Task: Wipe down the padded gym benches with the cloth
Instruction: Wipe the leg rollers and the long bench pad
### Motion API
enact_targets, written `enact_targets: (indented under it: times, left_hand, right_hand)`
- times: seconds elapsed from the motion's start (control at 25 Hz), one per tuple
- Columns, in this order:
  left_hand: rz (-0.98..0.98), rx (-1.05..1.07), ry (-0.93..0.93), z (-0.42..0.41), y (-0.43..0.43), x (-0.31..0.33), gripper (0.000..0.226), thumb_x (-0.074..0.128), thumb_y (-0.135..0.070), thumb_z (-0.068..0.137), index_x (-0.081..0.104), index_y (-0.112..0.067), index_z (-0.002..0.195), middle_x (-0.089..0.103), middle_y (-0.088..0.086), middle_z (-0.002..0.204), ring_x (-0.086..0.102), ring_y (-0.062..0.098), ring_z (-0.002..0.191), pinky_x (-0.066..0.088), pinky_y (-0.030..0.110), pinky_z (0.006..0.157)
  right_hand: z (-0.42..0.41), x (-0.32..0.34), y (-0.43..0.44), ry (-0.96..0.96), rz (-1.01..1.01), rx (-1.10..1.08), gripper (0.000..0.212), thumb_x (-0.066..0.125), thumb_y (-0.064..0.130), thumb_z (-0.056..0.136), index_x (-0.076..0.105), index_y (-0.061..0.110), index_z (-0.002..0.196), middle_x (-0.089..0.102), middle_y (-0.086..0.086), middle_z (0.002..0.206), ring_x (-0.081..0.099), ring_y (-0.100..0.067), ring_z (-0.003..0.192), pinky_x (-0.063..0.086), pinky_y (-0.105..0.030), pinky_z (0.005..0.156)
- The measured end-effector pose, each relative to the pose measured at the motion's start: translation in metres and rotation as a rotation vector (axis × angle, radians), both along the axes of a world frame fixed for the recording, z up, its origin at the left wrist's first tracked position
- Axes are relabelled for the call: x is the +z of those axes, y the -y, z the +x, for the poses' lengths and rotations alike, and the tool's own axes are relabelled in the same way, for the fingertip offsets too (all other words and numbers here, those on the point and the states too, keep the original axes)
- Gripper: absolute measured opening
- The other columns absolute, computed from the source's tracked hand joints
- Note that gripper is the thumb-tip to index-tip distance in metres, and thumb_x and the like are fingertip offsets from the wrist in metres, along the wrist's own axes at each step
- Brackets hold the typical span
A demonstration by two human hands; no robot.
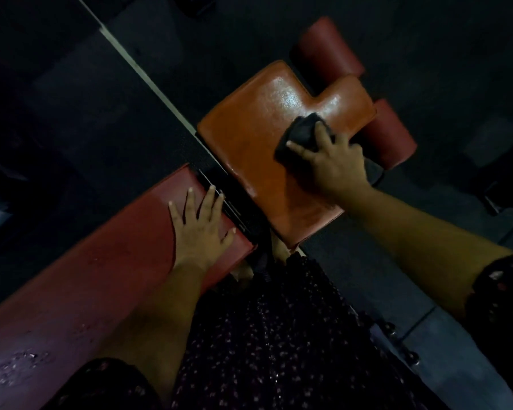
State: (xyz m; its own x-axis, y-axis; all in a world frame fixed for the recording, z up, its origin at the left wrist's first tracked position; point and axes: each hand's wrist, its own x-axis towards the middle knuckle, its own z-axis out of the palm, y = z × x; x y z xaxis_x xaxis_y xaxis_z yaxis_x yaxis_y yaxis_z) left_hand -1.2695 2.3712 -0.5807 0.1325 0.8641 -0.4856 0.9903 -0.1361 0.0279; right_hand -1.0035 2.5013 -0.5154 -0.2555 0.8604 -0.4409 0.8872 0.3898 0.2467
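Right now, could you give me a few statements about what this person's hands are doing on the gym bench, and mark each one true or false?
1. The right hand presses a dark cloth onto the orange seat pad. True.
2. The left hand holds a second cloth. False: it rests flat on the red back pad and holds nothing.
3. Two red roller pads lie beyond the orange seat pad. True.
4. The cloth is white. False: it is dark, nearly black.
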Motion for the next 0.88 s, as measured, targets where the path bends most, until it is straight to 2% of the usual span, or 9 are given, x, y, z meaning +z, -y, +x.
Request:
enact_targets:
  times: [0.08,0.16,0.24,0.32,0.4,0.52,0.68,0.76,0.88]
  left_hand:
    - [-0.047,-0.152,-0.031,0.001,0.003,0.001,0.080,0.020,-0.067,0.094,-0.003,-0.025,0.157,-0.012,0.000,0.165,-0.012,0.033,0.150,-0.008,0.070,0.112]
    - [-0.087,-0.236,-0.034,0.003,0.004,0.001,0.076,0.017,-0.065,0.095,0.002,-0.026,0.158,-0.003,-0.001,0.166,-0.013,0.031,0.151,-0.006,0.071,0.112]
    - [-0.084,-0.196,-0.031,0.006,0.004,0.000,0.078,0.014,-0.066,0.092,0.004,-0.025,0.158,0.002,0.000,0.166,-0.011,0.029,0.151,-0.007,0.069,0.113]
    - [-0.084,-0.127,-0.050,0.010,0.003,-0.001,0.082,0.005,-0.068,0.089,0.000,-0.023,0.158,-0.003,0.002,0.166,-0.011,0.026,0.151,-0.009,0.066,0.114]
    - [-0.080,-0.074,-0.074,0.013,0.003,-0.003,0.084,0.003,-0.070,0.088,-0.001,-0.022,0.157,-0.012,0.003,0.165,-0.014,0.029,0.151,-0.012,0.063,0.115]
    - [-0.097,-0.020,-0.060,0.015,0.002,-0.002,0.078,0.020,-0.066,0.095,0.012,-0.022,0.158,-0.013,0.002,0.165,-0.018,0.031,0.149,-0.013,0.061,0.115]
    - [-0.105,0.010,-0.068,0.021,-0.002,0.004,0.069,0.026,-0.060,0.096,0.024,-0.023,0.155,-0.007,0.002,0.166,-0.016,0.030,0.150,-0.011,0.067,0.111]
    - [-0.122,0.016,-0.058,0.020,-0.002,0.005,0.071,0.025,-0.062,0.095,0.025,-0.023,0.154,-0.004,0.001,0.166,-0.018,0.031,0.149,-0.012,0.070,0.109]
    - [-0.127,-0.084,-0.066,0.013,0.000,0.001,0.081,0.015,-0.071,0.090,0.025,-0.025,0.155,-0.003,-0.001,0.166,-0.021,0.032,0.148,-0.022,0.072,0.101]
  right_hand:
    - [0.010,0.004,-0.012,-0.054,0.018,-0.211,0.060,0.044,0.033,0.100,0.016,0.052,0.149,0.012,-0.015,0.157,0.036,-0.043,0.121,0.045,-0.049,0.084]
    - [0.005,0.001,-0.004,-0.137,0.003,-0.480,0.068,0.048,0.020,0.096,0.018,0.052,0.148,0.009,-0.015,0.158,0.035,-0.043,0.123,0.046,-0.051,0.087]
    - [-0.019,-0.004,0.018,-0.255,-0.042,-0.767,0.076,0.050,0.014,0.093,0.016,0.051,0.149,0.005,-0.016,0.158,0.034,-0.043,0.123,0.045,-0.046,0.082]
    - [-0.053,-0.006,0.045,-0.268,-0.066,-0.836,0.079,0.050,0.013,0.093,0.010,0.050,0.150,0.003,-0.018,0.158,0.033,-0.042,0.123,0.044,-0.043,0.076]
    - [-0.076,-0.009,0.070,-0.224,-0.089,-0.664,0.078,0.047,0.014,0.096,0.003,0.047,0.152,-0.001,-0.022,0.158,0.032,-0.044,0.124,0.047,-0.044,0.076]
    - [-0.080,-0.017,0.098,-0.150,-0.121,-0.214,0.066,0.040,0.022,0.102,0.001,0.037,0.154,0.000,-0.025,0.158,0.034,-0.046,0.124,0.046,-0.046,0.078]
    - [-0.059,-0.027,0.120,0.064,-0.185,0.392,0.053,0.036,0.029,0.103,0.023,0.017,0.153,0.002,-0.026,0.157,0.035,-0.048,0.125,0.044,-0.051,0.073]
    - [-0.038,-0.024,0.114,0.042,-0.220,0.508,0.053,0.043,0.031,0.101,0.030,0.022,0.151,0.002,-0.021,0.158,0.033,-0.047,0.126,0.041,-0.051,0.072]
    - [0.010,-0.006,0.090,-0.069,-0.239,0.449,0.057,0.043,0.031,0.099,0.022,0.046,0.150,0.004,-0.012,0.161,0.033,-0.045,0.128,0.044,-0.050,0.079]
